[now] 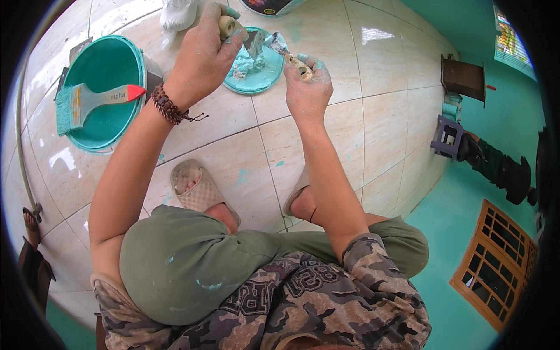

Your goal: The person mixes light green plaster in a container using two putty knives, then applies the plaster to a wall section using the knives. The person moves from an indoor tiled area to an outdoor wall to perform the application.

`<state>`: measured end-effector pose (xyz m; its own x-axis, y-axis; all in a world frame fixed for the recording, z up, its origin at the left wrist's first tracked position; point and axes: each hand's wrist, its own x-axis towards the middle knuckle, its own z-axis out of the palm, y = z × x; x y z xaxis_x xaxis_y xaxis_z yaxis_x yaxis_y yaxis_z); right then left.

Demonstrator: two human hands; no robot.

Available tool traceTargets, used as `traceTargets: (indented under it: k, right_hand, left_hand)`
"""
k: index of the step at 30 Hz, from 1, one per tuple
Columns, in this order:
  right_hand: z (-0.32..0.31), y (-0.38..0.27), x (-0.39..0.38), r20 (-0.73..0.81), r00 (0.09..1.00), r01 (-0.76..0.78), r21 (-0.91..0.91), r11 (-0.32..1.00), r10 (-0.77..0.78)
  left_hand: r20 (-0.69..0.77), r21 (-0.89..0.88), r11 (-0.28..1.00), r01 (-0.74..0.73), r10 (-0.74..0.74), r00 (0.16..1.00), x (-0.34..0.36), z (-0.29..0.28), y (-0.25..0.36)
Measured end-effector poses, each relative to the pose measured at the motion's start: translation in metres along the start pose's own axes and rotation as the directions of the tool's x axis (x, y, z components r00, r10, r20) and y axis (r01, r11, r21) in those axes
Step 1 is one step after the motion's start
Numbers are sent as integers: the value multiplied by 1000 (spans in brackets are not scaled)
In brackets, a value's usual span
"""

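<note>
Evidently, in the head view, both hands are closed around tools. The left hand (201, 61) has its fingers wrapped about the pale handle of one scraper (229, 27), whose blade is over a round turquoise lid (263, 81) on the tiled floor (326, 35). The right hand (309, 87) grips the handle of a second scraper (296, 65), its smeared blade pointing toward the first. A mound of turquoise paste (244, 68) sits on the lid. To the left, a wide brush (100, 104) rests across a turquoise bucket (114, 55); a white bag (177, 16) stands near the left hand.
</note>
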<state>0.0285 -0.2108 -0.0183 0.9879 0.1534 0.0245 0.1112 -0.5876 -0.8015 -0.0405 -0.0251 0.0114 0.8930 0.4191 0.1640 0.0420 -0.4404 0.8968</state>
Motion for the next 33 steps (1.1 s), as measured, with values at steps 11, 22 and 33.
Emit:
traceTargets:
  k: [11, 22, 33]
  right_hand:
    - [18, -19, -20, -127, 992, -38, -94, 995, 26]
    - [-12, -3, -19, -36, 995, -91, 74, 993, 94]
    - [3, -17, 3, 67, 996, 56, -30, 998, -54]
  left_hand:
    - [-33, -63, 996, -59, 57, 998, -7, 9, -2]
    - [-126, -5, 990, -143, 141, 982, -4, 5, -9]
    - [1, -25, 997, -71, 71, 997, -6, 4, -2]
